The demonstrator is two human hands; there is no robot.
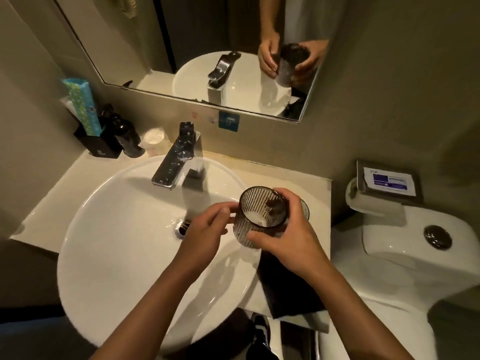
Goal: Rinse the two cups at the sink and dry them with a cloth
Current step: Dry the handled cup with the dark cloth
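Status: early, by my judgement. The tap (179,157) shows no running stream; the black cloth (288,284) lies flat on the bench (306,183), near right of the sink (109,229), apparently unused.

Cup one (261,216): dark ribbed glass, tilted mouth-up over the sink's right rim. Right hand (291,237) wraps its side, fingertips inside the rim. Left hand (207,229) loosely curled, fingers touching the cup's left wall.

Cup two (304,209): only a rim shows behind the right hand; condition cannot be told.
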